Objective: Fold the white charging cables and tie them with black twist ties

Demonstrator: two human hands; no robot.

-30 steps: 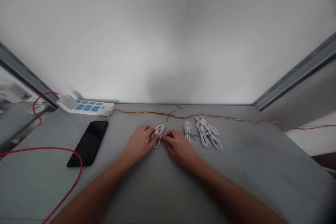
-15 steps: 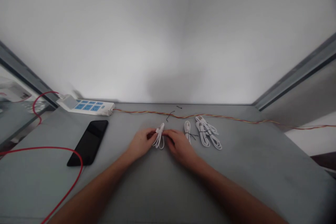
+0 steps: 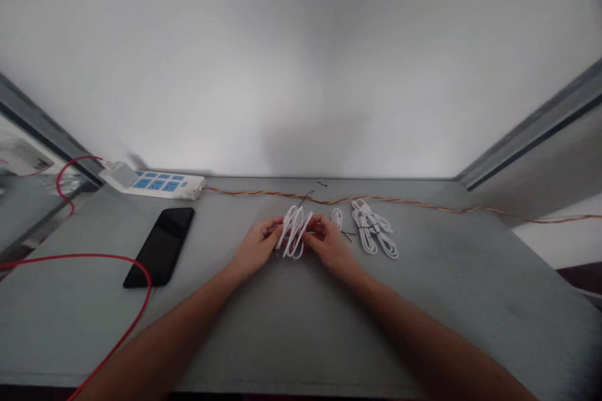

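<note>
Both hands meet over the middle of a grey table (image 3: 291,319). My left hand (image 3: 256,244) and my right hand (image 3: 329,243) pinch the two sides of a coiled white cable (image 3: 294,232), raised a little off the surface with its loops fanned out. Just to the right of my right hand lies a small bundled white cable (image 3: 337,218) with a black twist tie. Further right rest two or three more bundled white cables (image 3: 374,235).
A black phone (image 3: 160,245) lies face up at the left. A white power strip (image 3: 153,183) with blue sockets sits at the back left. A red cord (image 3: 94,263) loops over the left side. A twisted orange wire (image 3: 414,202) runs along the back wall.
The coiled white cable has come up off the table between both hands and its loops have spread apart. Both hands shifted slightly away from me.
</note>
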